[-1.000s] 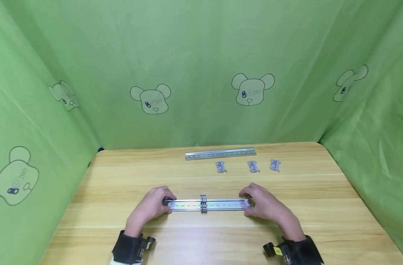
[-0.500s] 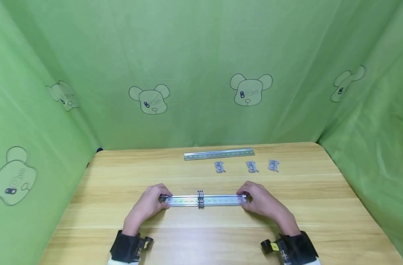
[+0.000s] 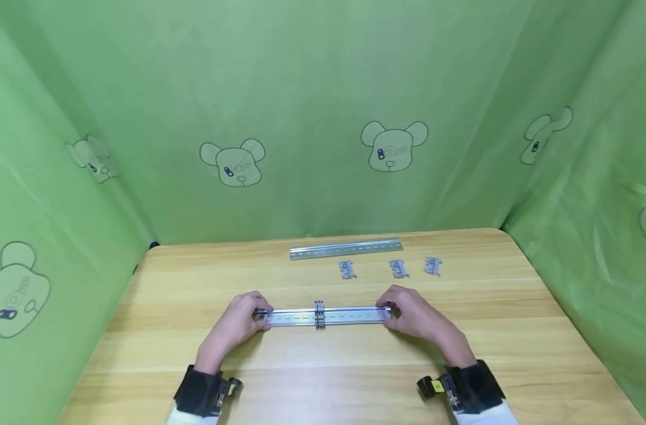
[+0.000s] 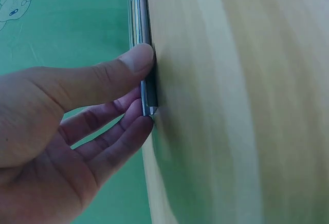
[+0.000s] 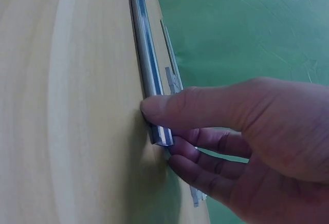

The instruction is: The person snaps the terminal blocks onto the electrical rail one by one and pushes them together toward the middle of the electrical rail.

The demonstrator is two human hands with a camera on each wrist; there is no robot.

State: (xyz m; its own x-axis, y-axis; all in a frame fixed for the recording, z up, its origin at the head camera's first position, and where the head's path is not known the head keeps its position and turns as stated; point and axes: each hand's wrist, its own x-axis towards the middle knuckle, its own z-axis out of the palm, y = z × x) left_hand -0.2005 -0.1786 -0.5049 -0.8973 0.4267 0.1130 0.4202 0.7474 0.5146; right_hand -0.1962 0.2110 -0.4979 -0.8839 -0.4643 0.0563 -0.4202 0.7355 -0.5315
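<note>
- From where I stand, the left hand (image 3: 240, 317) pinches one end of the slotted rail (image 3: 349, 316), thumb on the near edge, fingers curled to the far one
- The right hand (image 3: 414, 313) pinches the other end the same way, so the rail spans the gap between the two sets of fingers
- Grey blocks (image 3: 320, 314) sit across the rail between the hands, perhaps a touch nearer the left fingers
- The rail lies close over the tabletop (image 3: 323, 378); whether it touches I can't tell
- Handling it well, I'd say, means both pinches equally firm and both ends level, since a tilt could let the blocks slide toward the lower hand
- Fingertips belong on the long edges, as here, away from the cut ends, which may be sharp
- Beyond the fingers lie three loose grey pieces (image 3: 399, 269), with a second rail (image 3: 346, 249) farther off; a steady, low hold ought to stay well apart from both
</note>
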